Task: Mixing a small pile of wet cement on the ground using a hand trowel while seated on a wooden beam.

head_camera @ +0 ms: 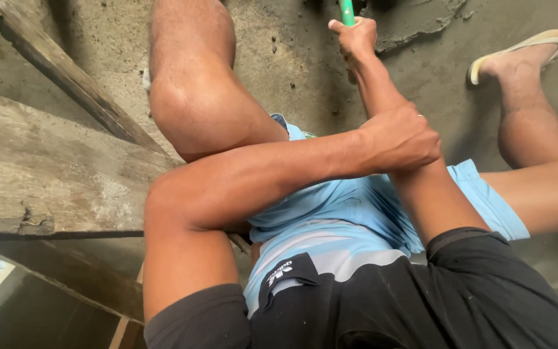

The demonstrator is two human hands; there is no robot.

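My right hand (354,35) is stretched out ahead and closed around a thin green handle (347,10), which runs out of the top of the view. Its far end is hidden. My left hand (403,139) reaches across my body and clasps my right forearm (421,194) just above the middle. I wear a black shirt and light blue shorts. My left knee (188,103) is raised on the left, and my right leg stretches off to the right.
A worn wooden plank (40,168) lies at the left, with a slanted wooden beam (66,71) behind it. Grey cement floor (292,58) spreads below, with a rough ridge of cement (414,29) near the handle. My right foot wears a pale sandal (518,52).
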